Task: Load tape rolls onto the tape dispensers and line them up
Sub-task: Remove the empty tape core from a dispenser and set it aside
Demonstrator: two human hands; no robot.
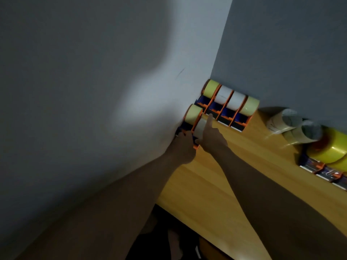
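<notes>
In the desk [234, 166] corner: our left hand [185, 145] grips one dispenser [187, 126], right hand [210, 136] presses another dispenser [200, 128], forefinger straight; a shove risks skewing the back row [228, 107]

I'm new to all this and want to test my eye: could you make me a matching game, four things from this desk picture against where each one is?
Things:
1. Back row of four loaded orange-and-blue tape dispensers
2. Loose pale tape rolls
3. Person's left hand
4. Shiny yellow tape roll on a dispenser

Places:
A. Far right edge of the picture
B. At the near end of the front dispenser beside the white wall
C. In the corner against the grey wall
D. On the wooden desk between the back row and the right-hand dispensers

Pairs: 1-C, 2-D, 3-B, 4-A
</notes>
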